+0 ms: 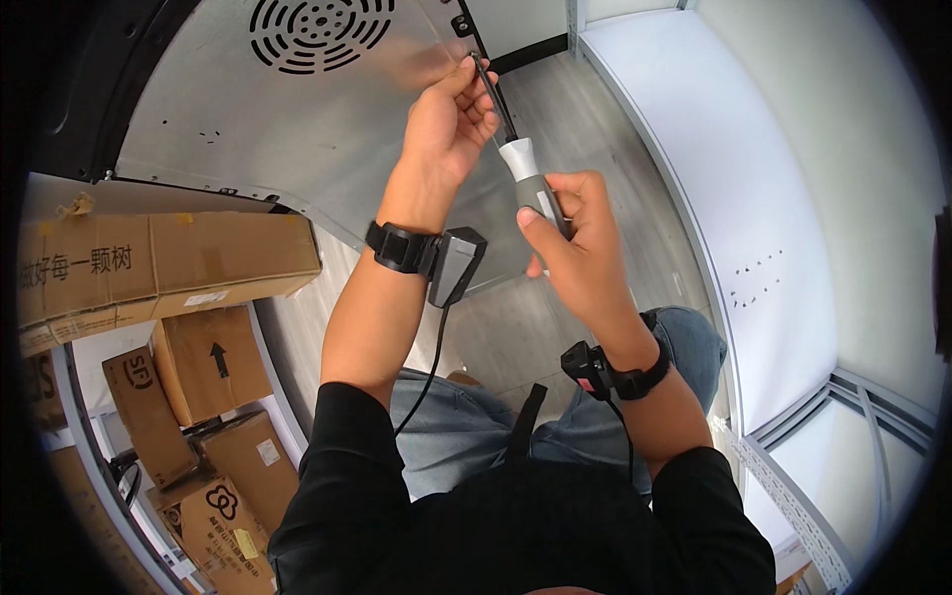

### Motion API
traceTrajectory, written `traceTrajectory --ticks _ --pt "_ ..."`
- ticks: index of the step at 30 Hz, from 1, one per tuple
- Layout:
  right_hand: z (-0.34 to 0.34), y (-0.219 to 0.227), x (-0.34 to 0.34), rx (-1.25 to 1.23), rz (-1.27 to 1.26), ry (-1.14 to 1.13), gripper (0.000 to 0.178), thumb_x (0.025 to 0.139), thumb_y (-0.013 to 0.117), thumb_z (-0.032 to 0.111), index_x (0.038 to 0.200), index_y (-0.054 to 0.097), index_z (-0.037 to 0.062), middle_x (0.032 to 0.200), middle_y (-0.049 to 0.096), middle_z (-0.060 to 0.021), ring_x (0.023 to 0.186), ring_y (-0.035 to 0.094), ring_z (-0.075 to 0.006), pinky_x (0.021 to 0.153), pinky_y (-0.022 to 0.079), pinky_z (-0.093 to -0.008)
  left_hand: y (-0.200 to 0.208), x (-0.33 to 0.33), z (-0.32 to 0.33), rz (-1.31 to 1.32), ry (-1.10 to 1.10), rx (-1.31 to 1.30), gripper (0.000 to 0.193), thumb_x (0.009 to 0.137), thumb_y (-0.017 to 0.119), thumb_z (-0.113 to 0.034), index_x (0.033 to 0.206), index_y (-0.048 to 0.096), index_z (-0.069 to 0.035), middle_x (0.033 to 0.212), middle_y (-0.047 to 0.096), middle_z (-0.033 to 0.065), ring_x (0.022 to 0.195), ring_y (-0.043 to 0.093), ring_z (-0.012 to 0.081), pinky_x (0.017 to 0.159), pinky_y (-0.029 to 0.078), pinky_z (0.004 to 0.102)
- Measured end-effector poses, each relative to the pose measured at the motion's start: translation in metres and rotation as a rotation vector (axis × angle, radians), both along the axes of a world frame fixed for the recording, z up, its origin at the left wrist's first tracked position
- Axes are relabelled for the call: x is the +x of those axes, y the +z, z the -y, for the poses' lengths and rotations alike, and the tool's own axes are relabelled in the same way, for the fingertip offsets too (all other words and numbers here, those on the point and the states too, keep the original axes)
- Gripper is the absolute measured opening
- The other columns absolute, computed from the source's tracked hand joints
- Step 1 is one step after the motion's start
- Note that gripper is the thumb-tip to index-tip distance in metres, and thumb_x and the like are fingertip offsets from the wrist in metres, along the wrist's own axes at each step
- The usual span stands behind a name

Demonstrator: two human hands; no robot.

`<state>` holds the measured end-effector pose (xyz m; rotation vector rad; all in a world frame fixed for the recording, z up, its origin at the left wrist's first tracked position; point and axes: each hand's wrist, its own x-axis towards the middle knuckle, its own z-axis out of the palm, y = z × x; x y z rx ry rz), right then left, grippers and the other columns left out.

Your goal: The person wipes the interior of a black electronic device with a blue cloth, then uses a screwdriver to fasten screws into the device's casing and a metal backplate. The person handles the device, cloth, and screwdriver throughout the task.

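Note:
My right hand (pixel 580 233) is wrapped around the grey and white handle of a screwdriver (pixel 520 159). Its dark shaft slants up and to the left, with the tip at the right edge of a large silver metal panel (pixel 297 139). Up there my left hand (pixel 451 124) is closed, thumb and forefinger pinched around the shaft close to the tip. Whether a screw sits between those fingertips is too small to tell. The panel has a round slotted vent (pixel 322 25) and small holes along its edges.
On the right, a long white shelf (pixel 734 228) carries several small screws (pixel 759 278). Cardboard boxes (pixel 213 367) are stacked at the lower left, below a long carton (pixel 178 263). Black cables run from devices strapped to both my wrists. Grey floor (pixel 595 139) shows between panel and shelf.

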<state>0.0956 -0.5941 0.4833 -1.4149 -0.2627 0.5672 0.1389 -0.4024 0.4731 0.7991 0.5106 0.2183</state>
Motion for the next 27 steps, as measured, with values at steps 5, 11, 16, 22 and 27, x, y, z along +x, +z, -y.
traceTrajectory --ticks 5,11,16,22,27 --pt "0.001 -0.003 0.000 0.049 -0.090 0.040 0.034 0.088 0.060 0.012 0.112 0.039 -0.0001 0.092 0.060 -0.0121 0.061 0.059 -0.0111 0.045 0.046 -0.0243 0.012 -0.009 0.003 0.041 -0.147 0.099 0.023 0.098 0.045 -0.016 0.110 0.059 -0.002 0.090 0.066 0.0044 0.074 0.061 0.0130 0.065 0.051 0.0242" --pt "0.000 -0.004 0.001 0.210 -0.286 0.072 0.036 0.089 0.059 0.018 0.113 0.040 -0.0014 0.089 0.058 -0.0105 0.057 0.056 -0.0104 0.044 0.044 -0.0231 0.009 -0.007 0.001 -0.006 -0.149 0.223 0.022 0.098 0.046 -0.016 0.111 0.056 -0.002 0.088 0.066 0.0049 0.074 0.062 0.0135 0.061 0.049 0.0239" --pt "0.001 -0.018 0.002 -0.068 0.034 0.078 0.045 0.085 0.065 0.021 0.115 0.040 -0.0027 0.092 0.057 -0.0104 0.061 0.059 -0.0113 0.047 0.047 -0.0236 0.005 -0.003 0.001 -0.058 -0.121 0.252 0.017 0.096 0.052 -0.018 0.106 0.056 -0.005 0.082 0.064 0.0034 0.068 0.060 0.0125 0.056 0.045 0.0229" --pt "-0.002 -0.010 -0.001 0.206 -0.220 -0.025 0.039 0.089 0.059 0.016 0.116 0.041 -0.0041 0.088 0.062 -0.0134 0.058 0.060 -0.0149 0.047 0.047 -0.0251 0.009 -0.007 0.004 -0.048 -0.119 0.252 0.019 0.096 0.052 -0.018 0.107 0.057 -0.003 0.085 0.064 0.0043 0.070 0.061 0.0142 0.059 0.048 0.0231" --pt "0.006 -0.003 0.006 0.337 -0.413 0.081 0.033 0.094 0.050 0.022 0.113 0.044 -0.0041 0.092 0.065 -0.0167 0.053 0.060 -0.0166 0.043 0.044 -0.0249 0.016 -0.014 0.004 0.012 -0.224 0.258 0.021 0.098 0.046 -0.017 0.107 0.057 -0.001 0.089 0.066 0.0069 0.075 0.065 0.0182 0.065 0.051 0.0261"
